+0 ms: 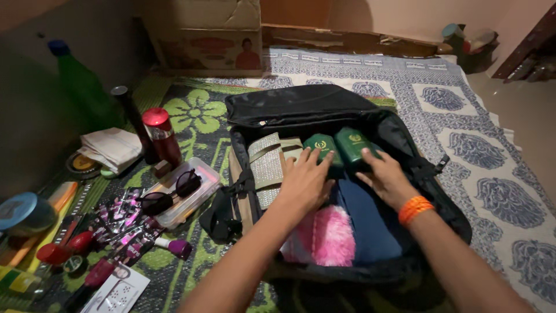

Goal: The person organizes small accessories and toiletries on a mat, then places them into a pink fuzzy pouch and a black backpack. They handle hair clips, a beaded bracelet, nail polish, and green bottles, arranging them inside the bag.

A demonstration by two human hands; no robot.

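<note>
An open black bag (405, 145) lies on a patterned mat. Inside it stand two dark green bottles, one on the left (320, 143) and one on the right (352, 142). My left hand (304, 179) rests flat on the left bottle and the folded things below it. My right hand (387, 177), with an orange band at the wrist, touches the right bottle with its fingertips. A glittery beige strap or pouch (266, 165) lies at the bag's left side. A pink fluffy item (330, 235) and dark blue cloth (368, 217) fill the near part.
Left of the bag, a clear plastic box (194, 200) carries black sunglasses (171, 194). A red bottle (162, 136), a green bottle (81, 84), folded white cloth (113, 148), small pouches and tubes lie on the green mat (200, 113). A cardboard box (208, 35) stands behind.
</note>
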